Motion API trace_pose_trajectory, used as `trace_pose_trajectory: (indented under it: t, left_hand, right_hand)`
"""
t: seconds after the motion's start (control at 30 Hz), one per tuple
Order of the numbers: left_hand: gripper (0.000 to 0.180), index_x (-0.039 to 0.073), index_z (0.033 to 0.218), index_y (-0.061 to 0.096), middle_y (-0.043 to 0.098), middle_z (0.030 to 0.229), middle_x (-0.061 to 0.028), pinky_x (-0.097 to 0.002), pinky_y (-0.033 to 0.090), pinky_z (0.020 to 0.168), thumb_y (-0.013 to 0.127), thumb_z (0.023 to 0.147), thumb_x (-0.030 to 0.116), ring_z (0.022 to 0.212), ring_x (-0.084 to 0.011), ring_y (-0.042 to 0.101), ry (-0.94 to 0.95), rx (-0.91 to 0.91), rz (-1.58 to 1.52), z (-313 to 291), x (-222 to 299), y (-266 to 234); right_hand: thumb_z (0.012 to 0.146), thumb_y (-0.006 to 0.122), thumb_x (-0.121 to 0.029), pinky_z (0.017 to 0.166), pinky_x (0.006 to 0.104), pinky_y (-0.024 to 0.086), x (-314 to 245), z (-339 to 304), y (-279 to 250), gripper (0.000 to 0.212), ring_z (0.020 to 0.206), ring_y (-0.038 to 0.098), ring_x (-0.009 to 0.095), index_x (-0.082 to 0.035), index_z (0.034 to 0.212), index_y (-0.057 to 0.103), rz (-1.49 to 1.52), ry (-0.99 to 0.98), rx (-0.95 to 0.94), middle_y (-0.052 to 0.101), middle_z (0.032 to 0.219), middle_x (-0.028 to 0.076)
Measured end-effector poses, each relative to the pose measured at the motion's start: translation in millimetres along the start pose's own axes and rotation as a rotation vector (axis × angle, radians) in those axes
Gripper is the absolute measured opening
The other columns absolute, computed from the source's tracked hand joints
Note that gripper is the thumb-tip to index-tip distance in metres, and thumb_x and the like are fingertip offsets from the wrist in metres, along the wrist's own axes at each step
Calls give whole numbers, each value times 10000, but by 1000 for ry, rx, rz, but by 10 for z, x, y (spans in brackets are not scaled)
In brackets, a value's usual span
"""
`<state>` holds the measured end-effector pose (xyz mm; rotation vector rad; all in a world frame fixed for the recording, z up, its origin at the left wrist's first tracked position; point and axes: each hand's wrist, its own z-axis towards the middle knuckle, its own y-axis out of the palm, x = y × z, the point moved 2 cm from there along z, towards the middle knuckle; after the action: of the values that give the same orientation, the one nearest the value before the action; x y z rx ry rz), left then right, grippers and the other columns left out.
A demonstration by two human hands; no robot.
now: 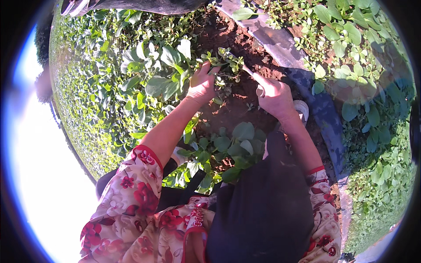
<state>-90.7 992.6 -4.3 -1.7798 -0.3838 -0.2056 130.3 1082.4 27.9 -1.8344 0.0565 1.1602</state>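
Your left hand pinches the weed clump taut at twelve o'clock so your right hand, fingers wrapped around the small knife, can cut underneath.

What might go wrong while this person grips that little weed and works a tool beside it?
The left hand grasps the small green weed close to the thin pale-handled tool in the right hand, so the tip could nick fingers. The broad-leaved green plants nearby might get uprooted too.
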Motion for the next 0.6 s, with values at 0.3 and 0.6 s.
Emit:
trace_pose_trajectory:
  t: [0.3, 0.6]
  left_hand:
    - [690, 94, 1240, 546, 467, 1241, -181, -422, 495, 828, 725, 573, 74, 947, -373, 566, -108, -55, -195, -26, -125, 105]
    - [344, -4, 952, 640, 469, 1200, -246, -455, 474, 841, 655, 612, 46, 981, -418, 545, -56, 67, -44, -106, -86, 121]
  right_hand:
    - [736, 583, -74, 612, 427, 515, -176, 726, 113, 227, 691, 646, 337, -96, 950, 657, -53, -85, -252, 647, 731, 158]
    - [736, 634, -112, 646, 400, 537, -356, 1143, 648, 92, 716, 668, 316, -81, 820, 650, -77, -120, -353, 669, 741, 135]
